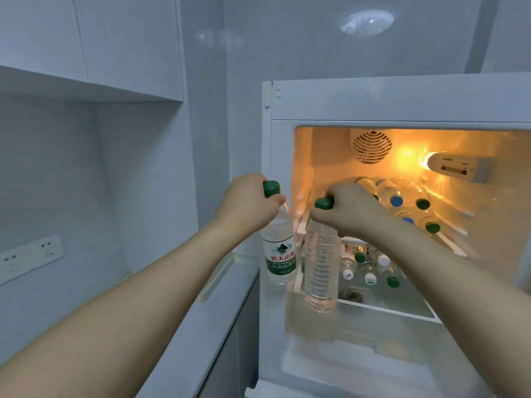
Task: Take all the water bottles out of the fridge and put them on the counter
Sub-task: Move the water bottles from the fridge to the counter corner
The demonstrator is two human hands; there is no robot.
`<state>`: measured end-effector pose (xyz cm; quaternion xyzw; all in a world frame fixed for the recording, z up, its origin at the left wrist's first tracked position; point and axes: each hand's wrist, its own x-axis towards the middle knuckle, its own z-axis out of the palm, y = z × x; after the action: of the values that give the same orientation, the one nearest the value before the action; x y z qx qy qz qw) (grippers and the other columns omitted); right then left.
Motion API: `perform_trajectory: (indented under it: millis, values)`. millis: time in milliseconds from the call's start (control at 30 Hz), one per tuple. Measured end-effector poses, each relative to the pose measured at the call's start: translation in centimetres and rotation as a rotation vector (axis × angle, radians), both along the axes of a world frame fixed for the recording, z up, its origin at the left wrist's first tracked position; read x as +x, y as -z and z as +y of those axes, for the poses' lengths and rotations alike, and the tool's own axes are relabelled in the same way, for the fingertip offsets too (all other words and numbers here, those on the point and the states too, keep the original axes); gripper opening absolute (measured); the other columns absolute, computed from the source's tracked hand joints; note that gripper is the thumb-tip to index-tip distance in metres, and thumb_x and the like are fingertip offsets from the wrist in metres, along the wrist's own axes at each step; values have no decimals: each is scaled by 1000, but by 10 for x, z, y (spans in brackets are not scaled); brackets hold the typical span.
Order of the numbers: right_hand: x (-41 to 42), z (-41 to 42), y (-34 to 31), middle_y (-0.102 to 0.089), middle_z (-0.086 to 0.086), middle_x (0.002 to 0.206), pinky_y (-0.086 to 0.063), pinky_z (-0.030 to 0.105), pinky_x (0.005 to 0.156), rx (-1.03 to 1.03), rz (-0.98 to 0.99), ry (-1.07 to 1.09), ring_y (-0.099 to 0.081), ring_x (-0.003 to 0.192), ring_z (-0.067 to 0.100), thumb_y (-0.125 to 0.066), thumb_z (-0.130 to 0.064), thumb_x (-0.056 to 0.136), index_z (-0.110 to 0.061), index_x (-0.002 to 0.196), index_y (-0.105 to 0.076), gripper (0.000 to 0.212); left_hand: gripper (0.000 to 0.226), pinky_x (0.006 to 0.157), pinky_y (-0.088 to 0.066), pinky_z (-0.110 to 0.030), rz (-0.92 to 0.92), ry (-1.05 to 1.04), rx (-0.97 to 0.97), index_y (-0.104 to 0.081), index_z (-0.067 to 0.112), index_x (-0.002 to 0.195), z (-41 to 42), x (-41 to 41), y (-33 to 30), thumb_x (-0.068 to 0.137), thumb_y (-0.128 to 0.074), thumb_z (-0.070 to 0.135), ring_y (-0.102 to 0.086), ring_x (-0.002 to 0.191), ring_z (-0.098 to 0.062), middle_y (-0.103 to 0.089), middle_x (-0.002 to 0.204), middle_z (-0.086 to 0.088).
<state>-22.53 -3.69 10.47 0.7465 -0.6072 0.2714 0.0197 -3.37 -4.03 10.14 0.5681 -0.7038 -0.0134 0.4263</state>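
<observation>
1. Head cam: left hand (247,203) grips a labelled bottle (280,248) by its neck, hanging just outside the open fridge (402,101), above the table (201,311).
2. Right hand (349,209) pinches a plain bottle (320,265) at the fridge's mouth.
3. More bottles (402,196) lie on the shelves.

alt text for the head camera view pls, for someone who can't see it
A person holds two water bottles by their necks before an open, lit fridge: the left hand grips a labelled bottle, the right hand a plain bottle. More bottles lie on the shelves; a pale counter runs left.
</observation>
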Motion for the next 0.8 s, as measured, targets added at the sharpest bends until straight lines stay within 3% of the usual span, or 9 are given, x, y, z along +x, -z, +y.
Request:
perform_trajectory:
  millis: [133,233,333,467,667,800]
  values:
    - [40,10,8,-66,5,57,-59,38,59,48,82,-38,-64,44,14,-60,-38,77,-9,72,-59,30,28,50,-36,-27,-68,-47,93,-57,9,73,18,43,13,82,-67,33,-56,67,-25,-58,70,-6]
    - [79,18,18,-65,9,60,-57,35,56,160,19,-107,-65,44,15,-61,-33,78,-3,76,-57,31,29,50,-33,-27,-69,-117,158,-55,13,70,34,92,25,80,-68,37,-55,69,-25,-57,71,-5]
    - [116,27,29,-62,7,54,-55,32,55,225,-29,-166,-66,45,17,-61,-29,78,-7,72,-52,24,28,56,-38,-28,-84,-166,210,-59,12,78,48,128,38,80,-68,39,-59,75,-27,-61,79,-7]
    - [178,35,53,-65,10,64,-59,37,59,253,-18,-252,-67,46,18,-62,-30,74,-6,72,-54,25,27,57,-38,-28,-93,-268,274,-59,13,81,75,179,65,80,-68,39,-58,76,-27,-62,83,-7]
    - [239,46,93,-59,4,73,-49,33,59,194,36,-343,-60,71,26,-63,-38,70,-11,75,-55,29,26,64,-47,-30,-99,-392,342,-62,13,88,117,226,95,80,-69,37,-59,80,-27,-62,85,-5]
    - [276,58,130,-61,1,77,-46,31,57,270,-50,-463,-59,73,22,-64,-37,69,-15,78,-58,26,21,63,-43,-28,18,-519,384,-63,15,87,153,255,132,81,-70,33,-59,80,-26,-62,82,-3]
